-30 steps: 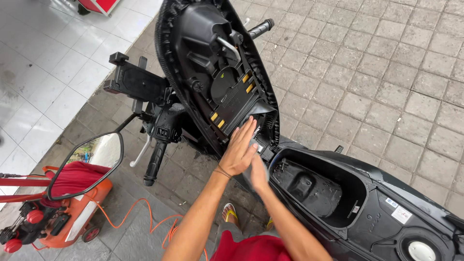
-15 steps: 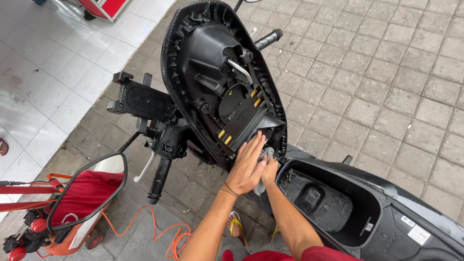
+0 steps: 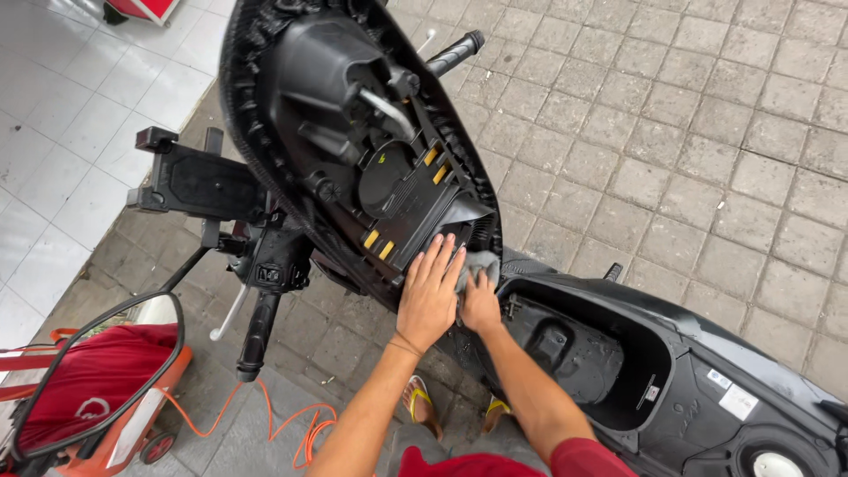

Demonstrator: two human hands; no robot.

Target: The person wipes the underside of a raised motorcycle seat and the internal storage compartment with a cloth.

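The scooter's seat (image 3: 353,141) is tipped up on its hinge, underside facing the camera. Just right of the hinge, the one storage bin (image 3: 587,349) lies open: a black moulded tub that seems to hold nothing loose.

One grey rag (image 3: 480,263) sits at the hinge, between the seat's lower edge and the bin's front rim. The right hand (image 3: 480,303) presses on it with fingers curled over the cloth, gripping it. The left hand (image 3: 428,296) lies just left of the rag, flat and open, fingers spread against the seat's underside; it clasps nothing.

On the seat's underside, above the left hand, four yellow clips (image 3: 402,203) show, two near the fingers and two higher up.

Left of the seat, one phone holder (image 3: 199,183) stands over the handlebar, one mirror (image 3: 93,371) hangs lower down, and two grips are visible: one (image 3: 256,336) below the holder, one (image 3: 455,51) past the seat's top edge. Under the mirror, one orange compressor (image 3: 132,424) trails one orange hose (image 3: 291,424) over the paving. Below the hinge, two feet in yellow sandals (image 3: 420,402) stand on the paving.
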